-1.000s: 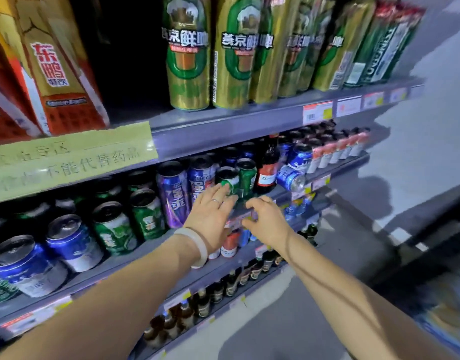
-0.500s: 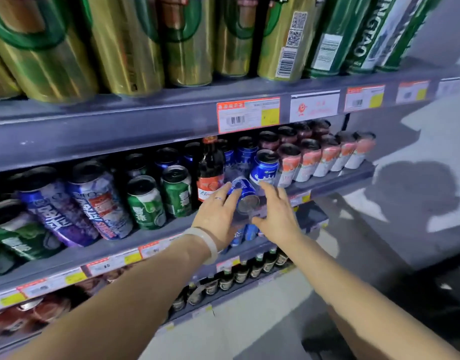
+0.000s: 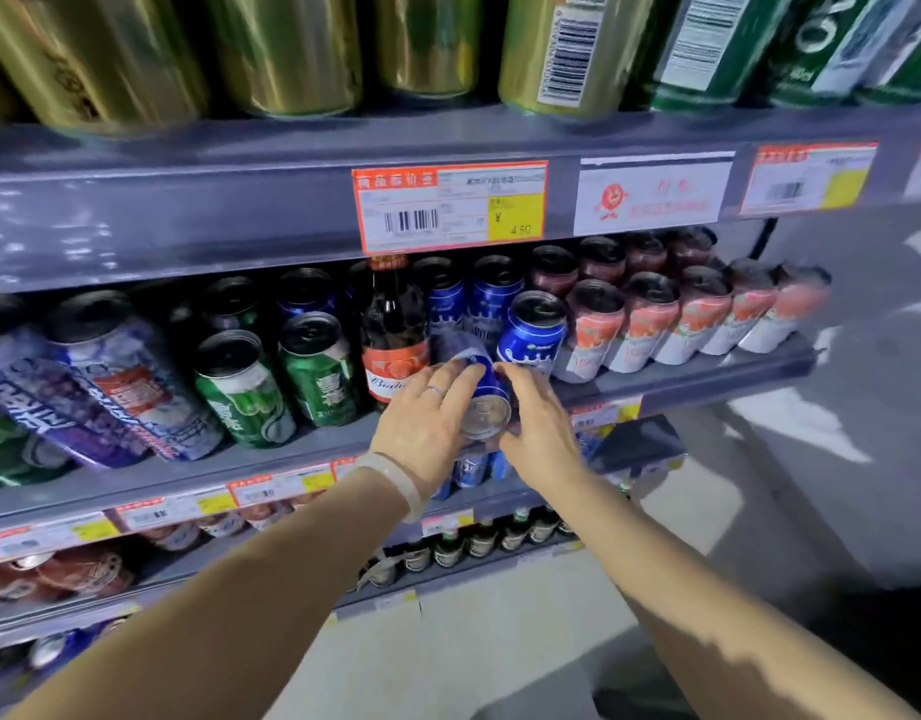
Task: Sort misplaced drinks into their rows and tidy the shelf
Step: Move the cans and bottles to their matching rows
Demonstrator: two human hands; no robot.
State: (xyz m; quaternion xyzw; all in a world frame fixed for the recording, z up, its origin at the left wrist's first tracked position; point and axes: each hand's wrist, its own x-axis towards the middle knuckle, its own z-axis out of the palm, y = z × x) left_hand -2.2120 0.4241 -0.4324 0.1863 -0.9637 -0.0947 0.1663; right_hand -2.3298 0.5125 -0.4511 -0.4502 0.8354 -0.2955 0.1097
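Observation:
A blue can (image 3: 480,402) lies on its side at the front of the middle shelf (image 3: 697,379), its silver end toward me. My left hand (image 3: 426,423) and my right hand (image 3: 539,423) clasp it from either side. A brown Budweiser bottle (image 3: 393,335) stands just behind my left hand, among the cans. Upright blue cans (image 3: 532,327) stand behind the lying can. Green cans (image 3: 318,368) are to the left, pink-and-white cans (image 3: 645,324) to the right.
Purple-and-white cans (image 3: 121,376) lean at the far left. Tall gold cans (image 3: 287,49) and green cans (image 3: 708,49) fill the top shelf. Lower shelves hold red cans (image 3: 84,571) and small dark bottles (image 3: 479,543). Grey floor (image 3: 500,641) lies below and to the right.
The view has moved right and closer to the shelf. Both hands left the shelf edge and closed around the blue can lying on its side.

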